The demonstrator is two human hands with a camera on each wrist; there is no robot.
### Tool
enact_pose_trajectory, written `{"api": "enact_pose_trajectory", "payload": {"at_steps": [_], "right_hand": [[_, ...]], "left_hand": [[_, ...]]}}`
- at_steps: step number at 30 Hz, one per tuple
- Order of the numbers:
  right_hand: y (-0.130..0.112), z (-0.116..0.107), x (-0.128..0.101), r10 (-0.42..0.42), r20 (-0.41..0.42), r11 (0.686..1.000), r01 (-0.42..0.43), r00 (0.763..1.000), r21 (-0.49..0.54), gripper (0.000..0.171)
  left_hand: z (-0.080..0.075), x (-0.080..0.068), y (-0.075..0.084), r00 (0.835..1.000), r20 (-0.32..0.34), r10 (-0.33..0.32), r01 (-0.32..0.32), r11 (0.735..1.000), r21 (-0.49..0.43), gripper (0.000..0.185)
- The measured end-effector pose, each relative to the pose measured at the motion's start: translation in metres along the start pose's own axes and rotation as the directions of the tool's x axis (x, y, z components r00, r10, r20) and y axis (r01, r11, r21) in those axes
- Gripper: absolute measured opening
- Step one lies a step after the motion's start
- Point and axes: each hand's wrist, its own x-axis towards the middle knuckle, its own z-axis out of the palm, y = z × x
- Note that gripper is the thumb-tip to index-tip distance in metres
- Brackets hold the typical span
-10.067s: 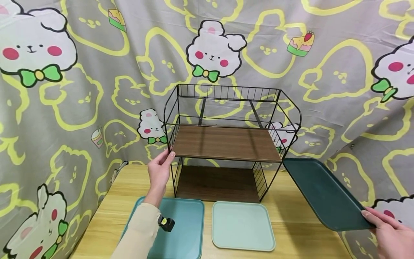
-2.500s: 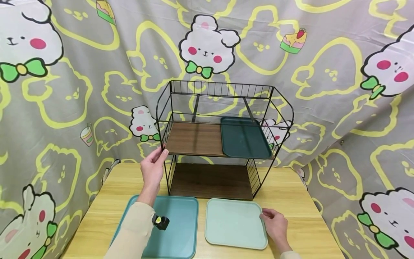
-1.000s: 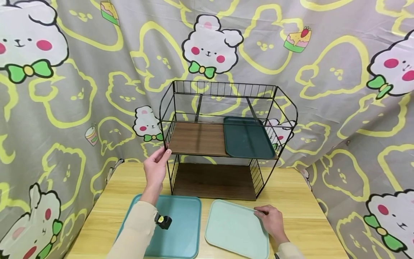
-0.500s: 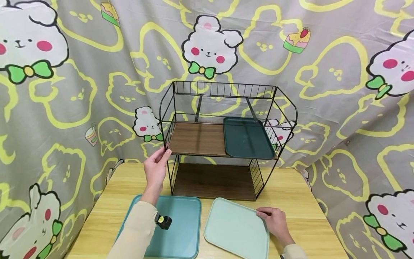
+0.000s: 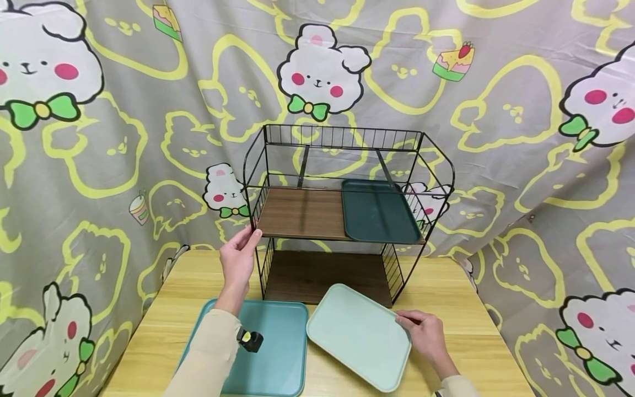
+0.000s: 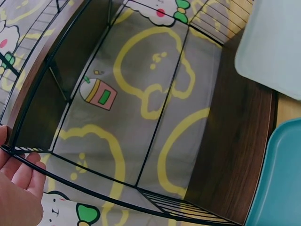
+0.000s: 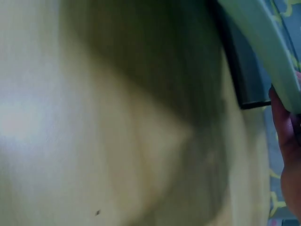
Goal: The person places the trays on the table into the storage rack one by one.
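My left hand (image 5: 238, 259) grips the front left post of a black wire rack (image 5: 254, 212) at the height of its middle shelf. In the left wrist view, curled fingers (image 6: 34, 176) wrap that frame. My right hand (image 5: 424, 333) pinches the right edge of a pale green tray (image 5: 359, 336), which is turned askew and raised off the table. The right wrist view shows the tray's rim (image 7: 270, 47) between thumb and fingers, with its shadow below. A dark green tray (image 5: 379, 212) lies on the right half of the middle wooden shelf (image 5: 302, 212).
A teal tray (image 5: 278, 353) lies on the wooden table (image 5: 461, 309) at the front left, partly under my left forearm. The rack's bottom shelf (image 5: 322, 273) is bare. A patterned curtain (image 5: 516, 138) hangs behind and beside the table.
The dark green tray went from my right hand onto the middle shelf. My right hand then took the pale green tray, turned it and lifted it. The left hand keeps its hold.
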Motion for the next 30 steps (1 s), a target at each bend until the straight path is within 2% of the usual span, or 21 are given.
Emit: {"api": "enact_pose_trajectory", "payload": {"at_steps": [5, 10, 19, 30], "right_hand": [[-0.016, -0.005, 0.002, 0.002, -0.030, 0.999, -0.001, 1.000, 0.042, 0.011], [-0.033, -0.013, 0.003, 0.033, -0.017, 0.997, -0.032, 0.999, 0.069, 0.010], [-0.067, -0.038, 0.001, 0.123, 0.001, 0.983, -0.122, 0.992, 0.140, 0.020], [-0.108, -0.073, -0.003, 0.205, 0.053, 0.967, -0.210, 0.977, 0.143, 0.027]], "left_hand": [[-0.001, 0.000, 0.000, 1.000, -0.007, -0.007, 0.007, 1.000, 0.003, 0.040], [-0.002, 0.001, 0.001, 1.000, -0.014, -0.007, 0.007, 1.000, -0.003, 0.039], [-0.002, -0.001, 0.001, 1.000, 0.011, -0.014, 0.014, 1.000, 0.001, 0.042], [-0.001, 0.000, 0.003, 1.000, -0.002, -0.031, 0.031, 0.999, -0.018, 0.040]]}}
